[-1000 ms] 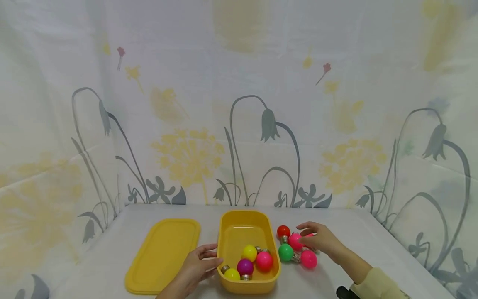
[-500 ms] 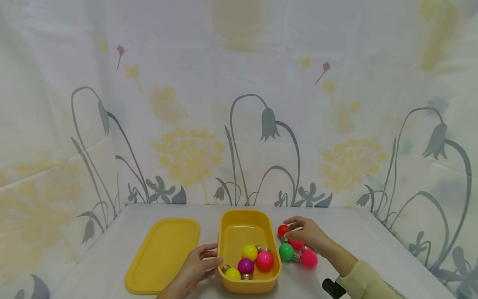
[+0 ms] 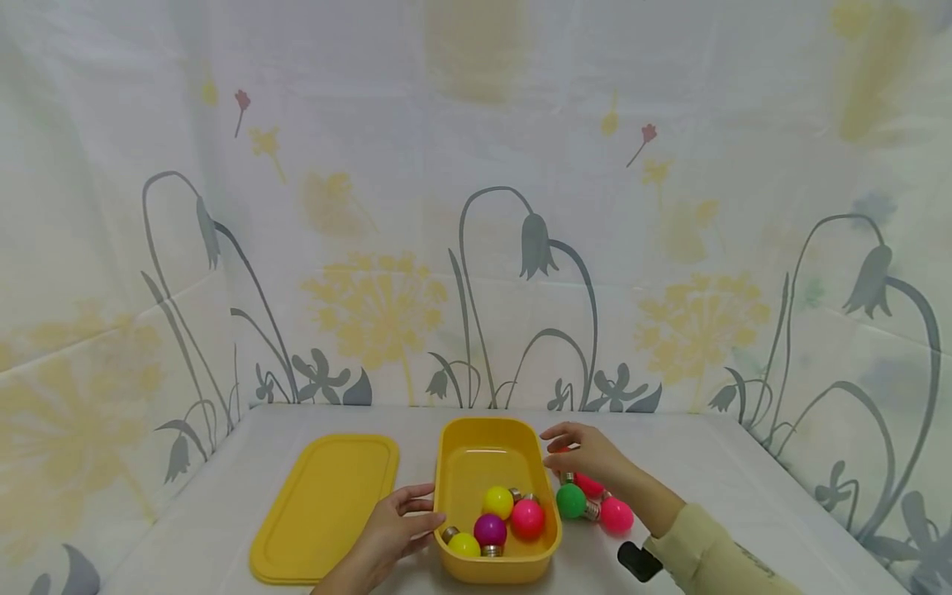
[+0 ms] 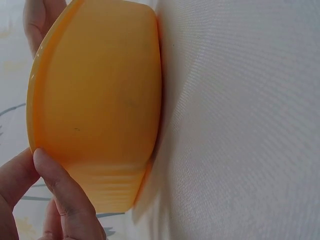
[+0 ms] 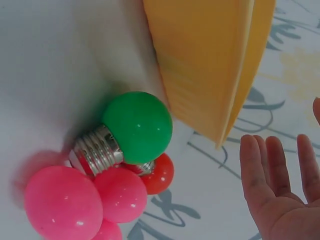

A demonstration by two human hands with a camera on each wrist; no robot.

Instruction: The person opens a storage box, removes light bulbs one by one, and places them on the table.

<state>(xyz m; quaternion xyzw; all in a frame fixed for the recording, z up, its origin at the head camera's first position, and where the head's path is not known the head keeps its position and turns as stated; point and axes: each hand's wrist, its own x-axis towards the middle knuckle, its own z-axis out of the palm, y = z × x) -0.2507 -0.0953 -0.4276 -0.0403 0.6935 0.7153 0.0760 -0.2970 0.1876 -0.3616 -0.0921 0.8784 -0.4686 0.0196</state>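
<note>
A yellow plastic box [image 3: 464, 471] stands lengthwise in the middle of the table in the head view. My left hand [image 3: 394, 529] pinches its left rim; in the left wrist view the thumb and a finger [image 4: 60, 182] meet at the rim. Inside lie two yellow bulbs [image 3: 497, 502], a purple bulb [image 3: 489, 530] and a pink bulb [image 3: 527, 519]. My right hand [image 3: 595, 463] hovers by the box's far right side, its fingers extended and holding nothing. Beneath and beside it lie a green bulb [image 5: 139, 127], a red bulb [image 5: 160, 174] and several pink bulbs [image 5: 63, 202].
A flat yellow lid [image 3: 327, 508] lies on the white table left of the box. Behind the table hangs a flower-printed curtain [image 3: 387, 207]. A black device [image 3: 638, 562] sits at the right wrist, below the sleeve [image 3: 706, 545].
My right hand has moved left, from over the pink bulbs to the box's right edge, passing over the red bulb. The left hand and the box stay put.
</note>
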